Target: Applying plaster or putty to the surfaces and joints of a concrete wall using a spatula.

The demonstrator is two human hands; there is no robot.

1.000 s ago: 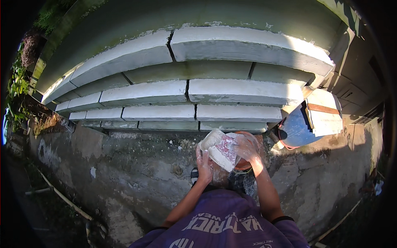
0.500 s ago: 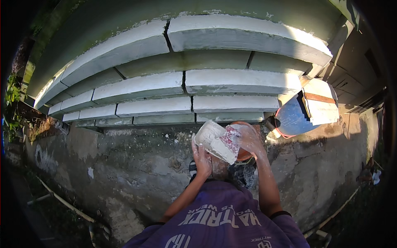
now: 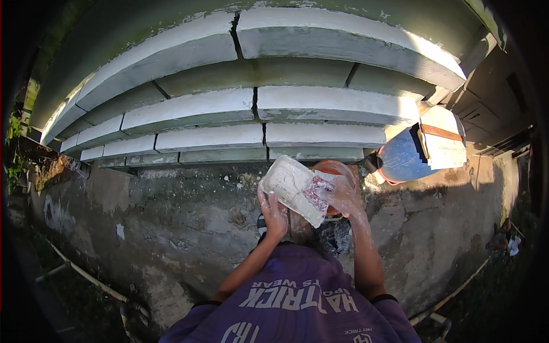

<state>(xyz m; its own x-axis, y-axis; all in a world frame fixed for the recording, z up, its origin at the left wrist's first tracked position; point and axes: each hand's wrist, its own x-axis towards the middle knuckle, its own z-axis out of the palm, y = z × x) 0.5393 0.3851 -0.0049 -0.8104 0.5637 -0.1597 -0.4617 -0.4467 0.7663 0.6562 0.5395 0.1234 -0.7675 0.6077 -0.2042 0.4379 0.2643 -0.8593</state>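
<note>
- Down at the lower-left side of the tray (image 3: 300, 213), the left hand (image 3: 275, 217) is cupping the wall, fingers partly curled and fully occupied with holding it.
- The left forearm (image 3: 247, 267) is slanting up and to the right from the shirt, with the hand bending upward at the wrist.
- In front of the person's chest, the tray is sitting in midair, open side facing up. Its long axis is running from upper left to lower right, and whitish paste (image 3: 284, 177) is coating the inside.
- At the tray's right end, a flat reddish piece (image 3: 317, 193) smeared with white is lying against it. Fingers are covering part of it, so I can't tell its long axis.
- The right hand (image 3: 343, 197) is gripping that piece, fingers bending over it and pointing left.
- Just behind that hand, an orange bucket (image 3: 330, 166) is partly showing.
- The right forearm (image 3: 368, 251) is rising almost straight up, leaning slightly left toward the wrist.
</note>
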